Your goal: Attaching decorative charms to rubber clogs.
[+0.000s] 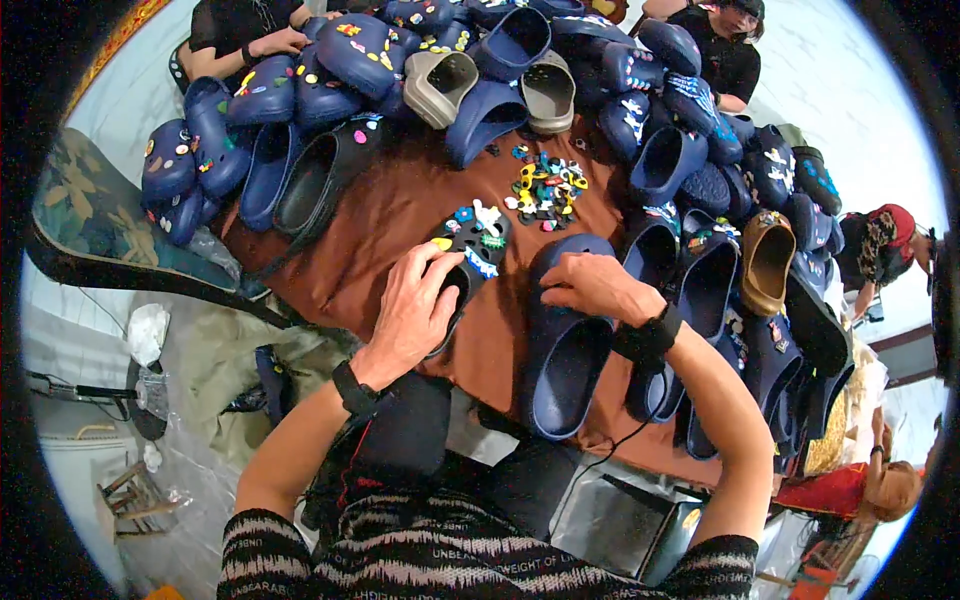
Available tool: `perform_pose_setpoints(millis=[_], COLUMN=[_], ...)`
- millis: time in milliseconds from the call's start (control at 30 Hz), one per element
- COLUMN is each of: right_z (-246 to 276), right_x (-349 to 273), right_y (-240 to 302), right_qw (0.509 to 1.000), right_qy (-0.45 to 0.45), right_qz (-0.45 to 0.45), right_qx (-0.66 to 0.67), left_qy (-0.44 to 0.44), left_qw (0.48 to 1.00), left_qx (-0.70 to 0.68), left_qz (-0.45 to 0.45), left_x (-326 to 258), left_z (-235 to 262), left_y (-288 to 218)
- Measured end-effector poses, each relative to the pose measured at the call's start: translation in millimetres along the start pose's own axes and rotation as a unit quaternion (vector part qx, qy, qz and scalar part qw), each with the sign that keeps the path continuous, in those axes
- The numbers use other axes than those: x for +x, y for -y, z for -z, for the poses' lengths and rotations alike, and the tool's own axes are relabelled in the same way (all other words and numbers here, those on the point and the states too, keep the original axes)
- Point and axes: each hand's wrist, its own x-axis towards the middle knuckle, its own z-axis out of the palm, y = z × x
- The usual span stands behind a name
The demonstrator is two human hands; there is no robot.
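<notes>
My left hand (408, 305) grips the edge of a dark clog (462, 305), its fingers bent over the upper. Colourful charms sit on that clog's toe, among them a white one (487, 217), a green one (493, 241) and a blue-and-white one (481, 264). Over the upper of a plain navy clog (570, 385) is my right hand (600, 287), closed with its fingertips together. Whatever those fingertips hold is too small or hidden to make out. Beyond both clogs lies a pile of loose coloured charms (546, 190) on the brown cloth (400, 190).
Navy clogs, many decorated, are heaped along the far side (360, 55) and right side (690, 160) of the table. Grey clogs (440, 85) and a brown clog (768, 260) are among them. A patterned chair back (110, 210) stands at left. Other people sit across and at right.
</notes>
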Motion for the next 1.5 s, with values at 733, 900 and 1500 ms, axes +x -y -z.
perform_pose_setpoints(millis=[733, 900, 1500], right_z=[-25, -36, -47], right_x=[9, 6, 18], right_y=[-6, -9, -26], right_qw=[0.983, 0.963, 0.797], right_qy=[-0.073, -0.121, -0.307], right_qz=[-0.050, -0.087, -0.108], right_qx=[0.163, 0.226, 0.509], left_qy=[-0.006, -0.006, -0.047], left_qw=[1.000, 1.000, 0.991], left_qx=[0.008, 0.006, 0.052], left_qz=[0.001, 0.003, -0.113], left_x=[-2, -2, -4], left_z=[-1, -3, -4], left_y=[2, 0, -31])
